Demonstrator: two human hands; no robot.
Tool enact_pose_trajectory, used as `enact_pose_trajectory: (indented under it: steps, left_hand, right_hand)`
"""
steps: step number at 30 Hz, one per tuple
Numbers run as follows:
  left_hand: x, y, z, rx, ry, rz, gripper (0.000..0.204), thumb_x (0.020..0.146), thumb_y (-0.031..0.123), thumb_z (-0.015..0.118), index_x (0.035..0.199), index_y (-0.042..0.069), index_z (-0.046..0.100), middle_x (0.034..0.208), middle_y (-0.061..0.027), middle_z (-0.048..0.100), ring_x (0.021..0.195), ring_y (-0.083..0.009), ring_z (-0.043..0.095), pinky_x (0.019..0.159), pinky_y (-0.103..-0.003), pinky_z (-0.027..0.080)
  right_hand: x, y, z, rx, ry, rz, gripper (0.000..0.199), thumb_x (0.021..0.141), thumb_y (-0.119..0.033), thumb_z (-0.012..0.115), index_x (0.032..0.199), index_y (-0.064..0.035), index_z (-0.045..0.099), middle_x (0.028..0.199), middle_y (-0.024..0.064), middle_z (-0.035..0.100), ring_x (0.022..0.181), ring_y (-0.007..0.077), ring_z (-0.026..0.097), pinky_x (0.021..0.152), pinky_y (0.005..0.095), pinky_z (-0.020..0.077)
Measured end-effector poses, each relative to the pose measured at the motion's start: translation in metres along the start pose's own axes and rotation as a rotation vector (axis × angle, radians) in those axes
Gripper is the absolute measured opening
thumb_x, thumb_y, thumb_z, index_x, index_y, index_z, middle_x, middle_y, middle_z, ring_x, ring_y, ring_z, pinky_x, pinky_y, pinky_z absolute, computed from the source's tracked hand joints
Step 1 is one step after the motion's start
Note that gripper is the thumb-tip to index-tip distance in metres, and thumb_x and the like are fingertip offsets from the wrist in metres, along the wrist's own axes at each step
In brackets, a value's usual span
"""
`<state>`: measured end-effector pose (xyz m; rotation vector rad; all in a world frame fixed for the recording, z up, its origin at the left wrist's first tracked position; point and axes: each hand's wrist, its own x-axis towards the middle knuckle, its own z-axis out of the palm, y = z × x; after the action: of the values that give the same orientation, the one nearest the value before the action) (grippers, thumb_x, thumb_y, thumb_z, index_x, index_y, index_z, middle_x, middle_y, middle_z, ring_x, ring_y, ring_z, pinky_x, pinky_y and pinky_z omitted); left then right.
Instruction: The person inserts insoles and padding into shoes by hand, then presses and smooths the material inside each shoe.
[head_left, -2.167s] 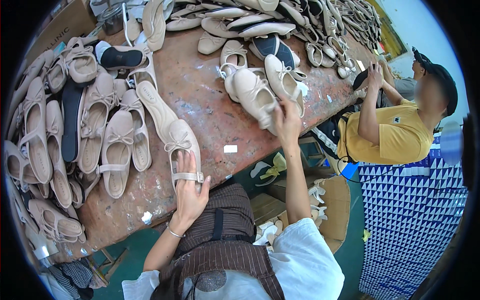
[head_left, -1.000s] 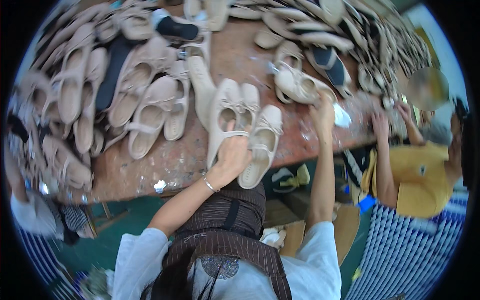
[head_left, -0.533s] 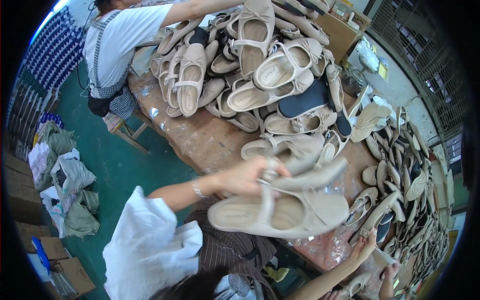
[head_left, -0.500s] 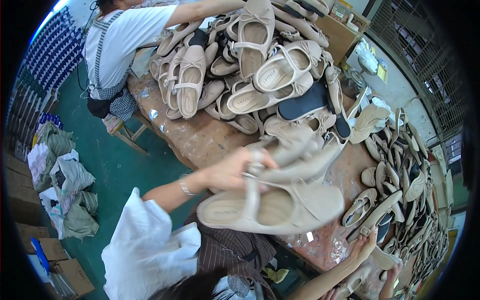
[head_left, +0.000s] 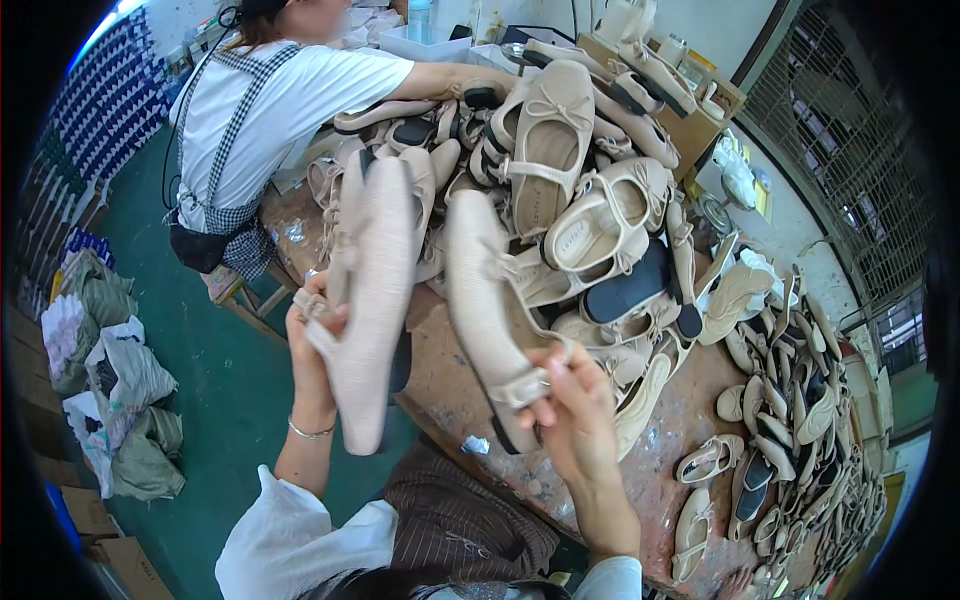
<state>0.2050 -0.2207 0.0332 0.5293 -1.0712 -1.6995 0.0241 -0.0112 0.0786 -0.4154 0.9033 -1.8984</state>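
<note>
My left hand [head_left: 318, 325] is closed on the ankle strap of a beige bow flat [head_left: 383, 290]. This shoe is tipped on its side with the toe up, and it is smeared by motion. In my right hand [head_left: 578, 405] a second beige flat [head_left: 478, 285] is gripped near its heel by the strap buckle, its toe also pointing up and its opening facing right. The two shoes hang side by side, apart, above the table's near edge. Behind them rises a pile of similar beige strap shoes [head_left: 550, 130], some showing black soles [head_left: 628, 290].
The worn brown table [head_left: 450, 370] bears another large heap of shoes [head_left: 800, 400] at the right. A co-worker in a white shirt [head_left: 300, 100] reaches into the pile from the far left. Part of another hand [head_left: 740, 580] shows at the lower right. Sacks [head_left: 130, 370] lie on the green floor.
My left hand has moved left and up with its shoe, which has swung from lying level to toe-up. A second shoe is now in my right hand at the middle. The co-worker leans in further.
</note>
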Motion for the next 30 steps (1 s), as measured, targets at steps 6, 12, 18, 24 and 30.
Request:
enact_pose_trajectory:
  steps: [6,12,18,24,30]
  left_hand:
    - [0.072,0.039,-0.02,-0.098,0.018,0.117,0.039,0.087,0.008,0.067,0.124,-0.003,0.062,0.106,-0.0051,0.068,0.091,-0.0119,0.065,0.081,-0.026,0.052]
    - [0.192,0.074,0.016,0.12,-0.015,0.338,0.038,0.091,0.009,0.064,0.127,-0.002,0.064,0.109,-0.0043,0.07,0.091,-0.0126,0.066,0.08,-0.027,0.052]
    - [0.315,-0.015,0.075,0.673,-0.339,0.425,0.038,0.093,0.015,0.062,0.127,-0.002,0.066,0.104,-0.0081,0.073,0.088,-0.0183,0.067,0.081,-0.03,0.052]
    - [0.395,-0.113,0.042,1.381,-0.389,0.652,0.036,0.093,0.018,0.057,0.118,-0.006,0.065,0.107,-0.0255,0.07,0.097,-0.0348,0.068,0.084,-0.045,0.05]
    - [0.481,-0.057,0.03,1.202,-0.608,0.763,0.041,0.102,0.023,0.057,0.133,-0.004,0.062,0.134,-0.0222,0.064,0.123,-0.0275,0.06,0.105,-0.035,0.044]
  right_hand:
    - [0.109,-0.038,0.071,-0.185,-0.167,-0.146,0.021,0.1,-0.008,0.06,0.119,-0.001,0.052,0.121,0.0129,0.061,0.115,0.0229,0.065,0.105,0.0434,0.0519]
    - [0.105,-0.048,0.071,-0.456,-0.364,-0.297,0.055,0.097,-0.002,0.061,0.149,0.0022,0.041,0.142,0.0139,0.052,0.13,0.0213,0.055,0.108,0.0351,0.0462]
    - [-0.014,-0.042,0.049,-0.23,-0.603,-0.712,0.016,0.093,0.001,0.056,0.103,0.0014,0.068,0.092,0.016,0.07,0.086,0.0297,0.071,0.073,0.0393,0.0591]
    - [-0.056,-0.036,0.084,-0.089,0.083,-1.358,0.024,0.103,-0.034,0.061,0.105,-0.0097,0.06,0.072,0.0169,0.069,0.048,0.0229,0.06,0.043,0.0267,0.0503]
    - [-0.089,-0.04,0.079,-0.094,0.346,-1.336,0.018,0.102,-0.028,0.062,0.112,-0.0135,0.063,0.074,0.0135,0.069,0.05,0.0197,0.06,0.044,0.0261,0.0499]
